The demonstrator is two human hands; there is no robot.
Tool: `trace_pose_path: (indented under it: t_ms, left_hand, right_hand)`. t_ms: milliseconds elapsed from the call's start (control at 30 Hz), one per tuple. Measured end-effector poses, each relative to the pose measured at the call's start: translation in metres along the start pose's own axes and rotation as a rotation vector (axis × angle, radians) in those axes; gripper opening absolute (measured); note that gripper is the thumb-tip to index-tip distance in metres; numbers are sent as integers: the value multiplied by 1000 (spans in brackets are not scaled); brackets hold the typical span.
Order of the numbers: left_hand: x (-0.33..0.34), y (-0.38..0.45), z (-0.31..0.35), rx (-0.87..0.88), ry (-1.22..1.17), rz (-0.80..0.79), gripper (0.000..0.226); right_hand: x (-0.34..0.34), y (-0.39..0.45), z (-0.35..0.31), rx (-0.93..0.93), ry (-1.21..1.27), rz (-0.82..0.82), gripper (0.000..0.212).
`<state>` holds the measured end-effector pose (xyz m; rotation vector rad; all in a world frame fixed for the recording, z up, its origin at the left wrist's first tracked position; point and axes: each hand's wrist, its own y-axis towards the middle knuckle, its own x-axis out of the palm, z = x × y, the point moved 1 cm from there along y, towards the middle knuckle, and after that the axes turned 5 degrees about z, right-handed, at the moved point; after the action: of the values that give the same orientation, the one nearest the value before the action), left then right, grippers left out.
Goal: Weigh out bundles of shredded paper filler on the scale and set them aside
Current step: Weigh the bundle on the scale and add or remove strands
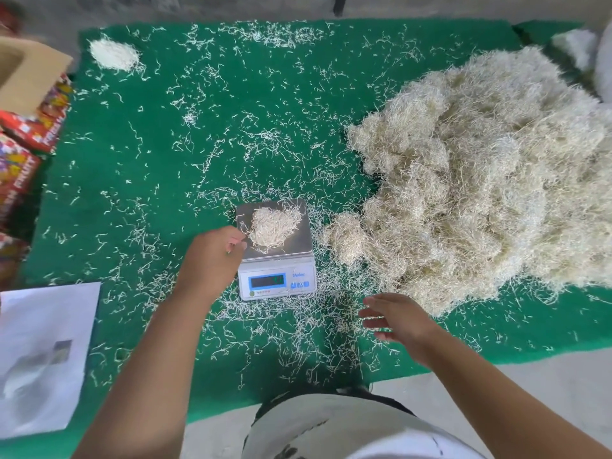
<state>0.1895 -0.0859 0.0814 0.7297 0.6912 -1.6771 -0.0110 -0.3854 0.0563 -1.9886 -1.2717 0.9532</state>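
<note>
A green mat [139, 167] covers the work surface, littered all over with loose paper shreds. On its right side sprawls the big heap of shredded paper filler [480, 180], pale and tangled, its near-left edge reaching almost to the scale. At the near left lies a white sheet of paper [43, 352], and along the left edge stand red printed fruit cartons [23, 150] with a brown cardboard flap [26, 71] above them. A small digital scale [276, 250] sits near the middle of the mat, its display facing the person; the digits are too blurred to read. On its steel platform rests a small bundle of filler [273, 228]. A weighed bundle [114, 54] lies apart at the far left corner. The left hand [212, 256] is at the platform's left edge, fingers curled in, fingertips touching the bundle; I cannot tell whether it grips any. The right hand [397, 323] hovers over the mat right of the scale, fingers spread and loose, holding nothing.
</note>
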Motion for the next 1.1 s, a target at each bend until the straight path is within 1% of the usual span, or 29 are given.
trace_pose_path:
  t_ms: [167,300,367,433,500,633,767,833,867,933,1000,1100]
  left_hand:
    - [-8,7,4,3,3,-20,18]
    - [-7,18,13,27,-13,3,23]
    - [2,22,17,29,19,-1,39]
    - [15,27,20,-5,72,-44,62]
    - [30,33,22,-40,81,-94,79]
    - [58,49,18,-109,59,-117,102]
    - [89,71,18,-138,37,-158,112]
    - [107,76,19,-127,96,-182,109]
    - [115,77,18,-110,141,-181,104]
    - [129,73,17,-71,175,-151,84]
    - [139,67,16,-19,111,-127,61]
    - [142,51,20,47,100,-107,44]
  right_hand:
    - [-12,-1,-9,-45,-12,-2,21]
    - [-20,1,-11,-44,43,17,21]
    - [-19,0,-5,-25,59,21,22]
    - [-17,-3,5,-2,65,24,22]
    - [-16,-6,14,23,51,32,21]
    - [-21,-8,25,57,89,60,18]
    - [-27,-12,28,73,97,93,19]
    - [-28,-13,33,80,91,103,18]
    - [-28,-14,35,83,90,105,17]
    - [-28,-16,39,79,82,101,16]
    - [-28,-17,40,74,81,92,16]
    - [-29,-17,36,63,79,81,17]
